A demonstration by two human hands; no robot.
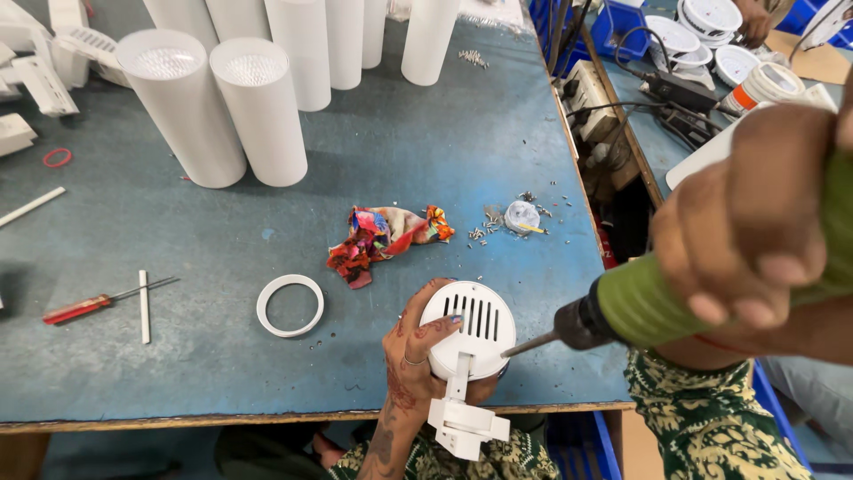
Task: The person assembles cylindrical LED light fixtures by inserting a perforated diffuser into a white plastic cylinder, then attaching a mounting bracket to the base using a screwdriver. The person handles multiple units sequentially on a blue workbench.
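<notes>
My left hand [416, 354] grips a round white lamp housing [475, 324] with a slotted back, held at the table's front edge. A white bracket [462, 418] hangs from the housing over the edge. My right hand [755, 227] is closed around a green electric screwdriver [644, 302]. Its metal bit [526, 346] touches the right side of the housing.
A white ring [290, 306] and a colourful cloth [382, 238] lie on the blue table [400, 151]. Tall white cylinders [222, 107] stand at the back. A red screwdriver [89, 305], a white stick, loose screws [484, 233] and a power strip [591, 93] are nearby. Another person's hand [753, 18] works at far right.
</notes>
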